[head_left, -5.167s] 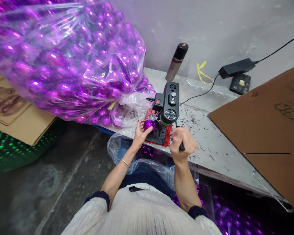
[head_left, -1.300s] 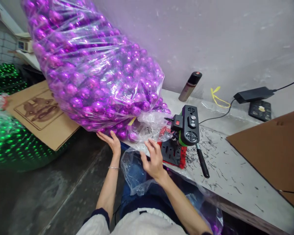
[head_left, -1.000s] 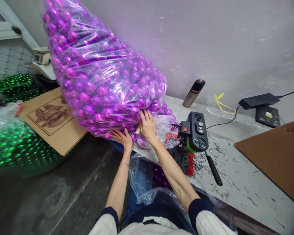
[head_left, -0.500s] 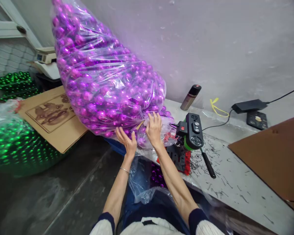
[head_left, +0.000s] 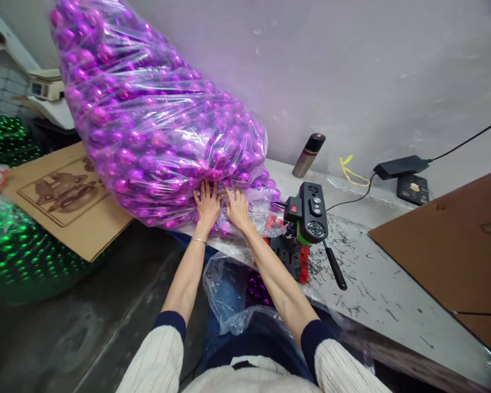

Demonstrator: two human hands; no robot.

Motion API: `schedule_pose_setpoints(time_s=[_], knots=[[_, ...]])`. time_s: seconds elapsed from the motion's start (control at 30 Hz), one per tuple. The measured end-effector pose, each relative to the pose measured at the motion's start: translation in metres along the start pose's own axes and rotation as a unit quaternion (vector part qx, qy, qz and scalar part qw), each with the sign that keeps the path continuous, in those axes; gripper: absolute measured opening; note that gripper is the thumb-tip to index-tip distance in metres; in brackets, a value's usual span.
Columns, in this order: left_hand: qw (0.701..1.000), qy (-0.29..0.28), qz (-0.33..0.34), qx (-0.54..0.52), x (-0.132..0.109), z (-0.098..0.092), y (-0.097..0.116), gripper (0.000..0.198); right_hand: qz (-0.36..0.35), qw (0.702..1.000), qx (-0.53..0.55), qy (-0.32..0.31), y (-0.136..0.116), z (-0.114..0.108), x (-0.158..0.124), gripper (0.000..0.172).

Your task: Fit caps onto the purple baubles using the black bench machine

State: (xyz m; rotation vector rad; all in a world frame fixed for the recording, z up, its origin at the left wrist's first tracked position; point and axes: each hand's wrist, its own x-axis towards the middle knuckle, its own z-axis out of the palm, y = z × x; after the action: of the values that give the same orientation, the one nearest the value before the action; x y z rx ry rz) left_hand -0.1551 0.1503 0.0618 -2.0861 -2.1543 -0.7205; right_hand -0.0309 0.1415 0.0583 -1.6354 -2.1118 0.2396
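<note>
A large clear plastic bag [head_left: 147, 125] full of shiny purple balls leans on the table against the wall. My left hand [head_left: 208, 207] presses on the lower part of the bag, its fingers spread and pointing up. Beside it, my right hand [head_left: 237, 210] rests on the gathered plastic near the bag's lower end, fingers apart and slightly bent. A bit of yellow tie shows between the two hands. To the right of my hands stands a small black and green machine [head_left: 312, 214] with a black-handled lever. Below my forearms, loose plastic [head_left: 223, 297] hangs with purple balls [head_left: 257, 287] in it.
A spray can [head_left: 309, 155], a yellow tie [head_left: 352, 172] and a black power adapter [head_left: 401, 167] lie along the wall. Cardboard [head_left: 445, 245] stands at right. Dark bits litter the table [head_left: 413, 333]. At left are a cardboard sheet [head_left: 65, 199] and green balls in plastic [head_left: 28, 251].
My left hand has moved up onto the bag, and my right hand has shifted down and left, closer to it. The view has turned slightly right.
</note>
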Motion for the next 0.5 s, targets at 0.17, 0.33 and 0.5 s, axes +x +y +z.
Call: schedule_pose_setpoints(time_s=[0.17, 0.33, 0.5], knots=[[0.999, -0.018, 0.033, -0.021, -0.009, -0.010, -0.009, 0.057, -0.043, 0.991, 0.084, 0.098, 0.008, -0.005, -0.026, 0.062], [0.984, 0.046, 0.056, -0.163, -0.044, -0.016, 0.003, 0.064, -0.116, 0.925, 0.209, 0.295, 0.003, -0.026, -0.035, 0.047], [0.927, 0.123, 0.036, -0.352, -0.083, -0.002, 0.042, 0.071, -0.131, 0.895, 0.270, 0.330, -0.020, -0.050, -0.039, 0.035]])
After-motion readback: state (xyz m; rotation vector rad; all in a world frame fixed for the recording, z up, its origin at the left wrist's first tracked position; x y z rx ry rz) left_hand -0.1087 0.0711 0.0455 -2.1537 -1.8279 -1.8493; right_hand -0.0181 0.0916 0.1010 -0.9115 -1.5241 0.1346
